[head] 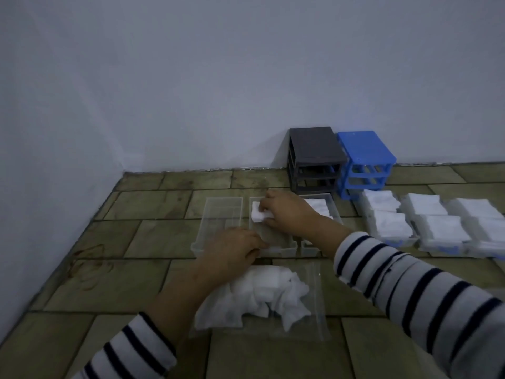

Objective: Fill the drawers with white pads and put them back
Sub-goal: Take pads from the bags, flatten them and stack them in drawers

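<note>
Three clear plastic drawers lie side by side on the floor. The left drawer (218,212) holds no pads. Over the far end of the middle drawer (276,243), my right hand (287,212) pinches a small stack of white pads (257,214). The right drawer (332,205) has white pads in it and is partly hidden by my right arm. My left hand (232,250) rests on the near rims of the left and middle drawers, fingers curled on the edge. A clear bag of loose white pads (259,296) lies just in front of me.
A dark grey drawer frame (314,157) and a blue drawer frame (364,160) stand against the wall, their slots vacant. To the right sit several clear drawers filled with white pads (426,222). The floor is tiled; walls meet in a corner at left.
</note>
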